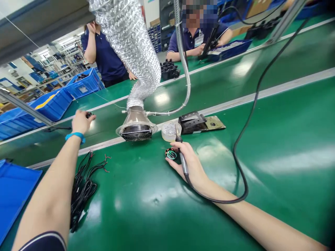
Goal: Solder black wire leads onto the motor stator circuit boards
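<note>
Stretching across the whole view, the glossy green tabletop (274, 146) carries everything, with pale strips dividing it into lanes. Largest on it is the crinkled silver foil extraction duct (133, 45), which hangs down to a metal hood with a round black fan grille (136, 131); this hood serves as the landmark. Far to the left of the hood sit blue plastic crates (52, 103), and another blue crate (13, 188) lies at the near left corner. Beyond the hood, two people in dark blue shirts are at the far lane. A long black cable (251, 115) runs down from the upper right and loops toward the near side, well right of the hood. Left of and nearer than the hood lies a bundle of black wires with red ends (83, 184). Just right of the hood stands a black metal stand on a flat plate (196, 122), and between them a small clear round tub (170, 130).

The left hand (81, 121), with a blue wristband, reaches out left of the hood, its fingers closed around a small dark part (89, 114) on the far lane. The right hand (190, 164), nearer than the hood and to its right, is clamped on a slim black soldering iron (182, 157) whose tip points toward the tub. A small round black-and-green circuit piece (171, 153) lies on the tabletop touching that hand's fingertips.
</note>
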`<state>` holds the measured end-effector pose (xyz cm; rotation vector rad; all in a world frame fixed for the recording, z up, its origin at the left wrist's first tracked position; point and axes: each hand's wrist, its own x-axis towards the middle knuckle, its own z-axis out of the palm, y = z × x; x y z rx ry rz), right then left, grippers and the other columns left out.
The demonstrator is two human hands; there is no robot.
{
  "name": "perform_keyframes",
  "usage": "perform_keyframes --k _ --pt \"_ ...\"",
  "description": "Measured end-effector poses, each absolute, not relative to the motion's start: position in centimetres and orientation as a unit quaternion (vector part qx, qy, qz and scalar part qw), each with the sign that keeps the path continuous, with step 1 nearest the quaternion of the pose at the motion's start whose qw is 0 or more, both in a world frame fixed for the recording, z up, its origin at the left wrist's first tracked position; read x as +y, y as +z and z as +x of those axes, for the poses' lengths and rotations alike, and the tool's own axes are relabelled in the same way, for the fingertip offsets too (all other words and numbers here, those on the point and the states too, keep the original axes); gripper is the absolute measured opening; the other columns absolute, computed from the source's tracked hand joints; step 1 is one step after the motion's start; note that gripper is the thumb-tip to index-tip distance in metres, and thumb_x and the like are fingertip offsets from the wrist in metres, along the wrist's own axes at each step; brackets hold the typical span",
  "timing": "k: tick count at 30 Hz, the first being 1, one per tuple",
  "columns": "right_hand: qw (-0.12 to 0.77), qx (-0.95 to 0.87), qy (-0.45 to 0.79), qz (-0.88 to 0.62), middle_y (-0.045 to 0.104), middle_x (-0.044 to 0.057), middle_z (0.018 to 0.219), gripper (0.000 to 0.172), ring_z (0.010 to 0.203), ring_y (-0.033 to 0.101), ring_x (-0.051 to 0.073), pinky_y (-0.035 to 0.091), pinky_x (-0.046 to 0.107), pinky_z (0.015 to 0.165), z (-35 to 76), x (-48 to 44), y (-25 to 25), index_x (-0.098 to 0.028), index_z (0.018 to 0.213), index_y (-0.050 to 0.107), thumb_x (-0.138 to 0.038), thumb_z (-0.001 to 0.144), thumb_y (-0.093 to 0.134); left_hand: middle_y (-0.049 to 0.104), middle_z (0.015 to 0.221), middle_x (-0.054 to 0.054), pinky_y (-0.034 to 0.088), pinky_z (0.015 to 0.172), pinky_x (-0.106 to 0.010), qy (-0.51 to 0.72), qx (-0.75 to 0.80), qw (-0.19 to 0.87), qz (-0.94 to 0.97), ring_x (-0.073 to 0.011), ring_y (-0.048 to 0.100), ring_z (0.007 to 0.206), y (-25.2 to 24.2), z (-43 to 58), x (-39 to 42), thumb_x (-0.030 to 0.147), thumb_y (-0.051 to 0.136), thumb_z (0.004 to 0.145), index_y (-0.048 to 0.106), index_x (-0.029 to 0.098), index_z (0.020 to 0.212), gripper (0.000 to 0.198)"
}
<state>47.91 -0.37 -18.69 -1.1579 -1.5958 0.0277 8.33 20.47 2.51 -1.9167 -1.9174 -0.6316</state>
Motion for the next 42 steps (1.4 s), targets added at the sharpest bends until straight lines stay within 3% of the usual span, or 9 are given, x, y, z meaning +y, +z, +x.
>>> perform_keyframes --k 6,9,12,18,22,29,33,38,42 --pt "0.556 -0.676 0.029 -0.482 0.055 0.004 0.119 0.049 0.098 0.064 0.011 0.055 0.025 0.089 48.1 -0.6 -18.6 -0.028 0.138 0.049 -0.022 0.092 0.066 0.056 0.123 -0.017 0.044 0.102 -0.032 -0.150 -0.682 0.082 -0.711 -0.0229 0.056 0.107 -6.3 11.7 25.0 0.045 0.054 0.104 0.069 0.003 0.128 0.050" --pt "0.560 -0.677 0.046 -0.476 0.055 0.003 0.119 0.051 0.100 0.063 0.010 0.054 0.024 0.091 48.1 -0.9 -18.6 -0.029 0.138 0.049 -0.018 0.090 0.064 0.052 0.138 -0.022 0.040 0.110 -0.043 -0.152 -0.694 0.109 -0.696 -0.0346 0.051 0.128 -6.1 11.8 23.9 0.048 0.056 0.102 0.060 0.004 0.144 0.060" --pt "0.564 -0.678 0.060 -0.467 0.055 0.003 0.120 0.053 0.103 0.063 0.010 0.053 0.023 0.094 47.9 -1.3 -18.7 -0.029 0.138 0.049 -0.016 0.089 0.064 0.050 0.146 -0.017 0.038 0.113 -0.039 -0.153 -0.672 0.143 -0.710 -0.0322 0.048 0.135 -4.2 11.7 19.9 0.052 0.059 0.100 0.049 0.011 0.156 0.070" --pt "0.563 -0.676 0.088 -0.467 0.054 0.003 0.120 0.053 0.100 0.063 0.011 0.055 0.025 0.091 47.4 -2.7 -18.6 -0.030 0.137 0.049 -0.018 0.088 0.067 0.064 0.109 -0.007 0.038 0.070 -0.035 -0.039 -0.687 0.234 -0.687 -0.0277 0.063 0.100 -4.6 10.7 5.4 0.059 0.049 0.103 0.071 0.020 0.106 0.046" --pt "0.543 -0.687 0.072 -0.478 0.053 0.004 0.115 0.054 0.092 0.063 0.012 0.057 0.028 0.082 47.1 -3.7 -18.4 -0.029 0.136 0.048 -0.024 0.088 0.073 0.062 0.100 -0.010 0.040 0.073 -0.037 0.066 -0.728 0.230 -0.643 -0.0301 0.061 0.100 -8.9 8.9 -1.9 0.059 0.050 0.103 0.069 0.016 0.097 0.048" --pt "0.492 -0.719 0.003 -0.491 0.056 0.007 0.116 0.058 0.085 0.064 0.017 0.056 0.033 0.073 46.4 -6.2 -19.2 -0.025 0.139 0.050 -0.043 0.089 0.075 0.062 0.108 -0.010 0.042 0.087 -0.035 -0.097 -0.748 0.152 -0.639 -0.0250 0.060 0.105 -13.5 7.8 -4.4 0.042 0.051 0.105 0.068 0.015 0.104 0.032" --pt "0.499 -0.731 0.021 -0.464 0.058 0.007 0.121 0.059 0.101 0.066 0.018 0.055 0.031 0.083 46.2 -6.9 -19.7 -0.026 0.142 0.050 -0.041 0.090 0.075 0.064 0.109 -0.008 0.042 0.084 -0.032 -0.162 -0.763 0.098 -0.618 -0.0204 0.060 0.097 -13.9 7.3 -4.4 0.039 0.064 0.098 0.065 0.012 0.117 0.033" --pt "0.499 -0.740 0.044 -0.449 0.058 0.007 0.118 0.049 0.101 0.063 0.017 0.053 0.032 0.088 46.4 -8.1 -20.3 -0.026 0.144 0.051 -0.034 0.097 0.064 0.059 0.088 -0.003 0.040 0.074 -0.028 -0.252 -0.718 0.053 -0.647 -0.0134 0.053 0.077 -14.1 8.3 -5.8 0.031 0.064 0.097 0.067 0.015 0.091 0.018" --pt "0.488 -0.719 -0.004 -0.494 0.057 0.007 0.111 0.051 0.085 0.060 0.016 0.051 0.031 0.073 46.5 -10.1 -21.4 -0.025 0.139 0.056 -0.047 0.094 0.068 0.060 0.107 -0.004 0.044 0.093 -0.022 -0.329 -0.654 0.064 -0.678 -0.0101 0.056 0.100 -14.6 11.3 -8.6 0.041 0.050 0.107 0.068 0.016 0.098 0.033"
